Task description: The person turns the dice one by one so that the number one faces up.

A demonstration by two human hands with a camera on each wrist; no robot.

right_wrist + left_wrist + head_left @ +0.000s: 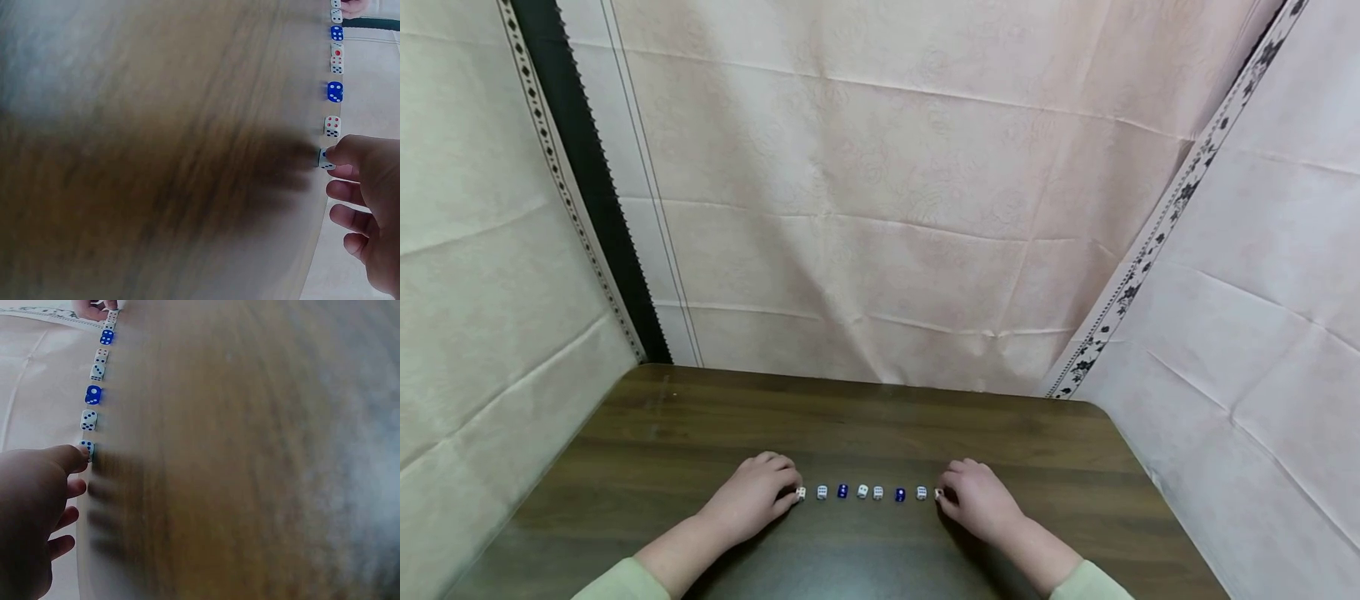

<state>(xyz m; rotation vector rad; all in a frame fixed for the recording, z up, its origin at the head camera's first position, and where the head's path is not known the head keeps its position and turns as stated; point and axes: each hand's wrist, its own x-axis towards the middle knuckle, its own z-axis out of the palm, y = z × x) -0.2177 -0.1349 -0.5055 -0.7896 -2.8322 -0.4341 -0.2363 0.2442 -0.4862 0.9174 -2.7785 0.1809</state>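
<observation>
A straight row of small dice runs from side to side across the wooden table. At the row's left end my left hand (751, 500) pinches a white die (88, 449) between thumb and index finger. My right hand (982, 502) does the same with the white die (324, 160) at the right end, partly hidden by its fingers. Between them stand a white die (822, 492), a blue die (842, 492), two white dice close together, one of them a white die (862, 492), then another blue die (900, 495) and a white die (921, 493).
The brown wooden table (865, 417) has rounded far corners. A pale patterned cloth (865, 167) hangs behind it, with more cloth (1247, 350) along the right and left sides. A dark strip (595, 183) shows between the cloths at the left.
</observation>
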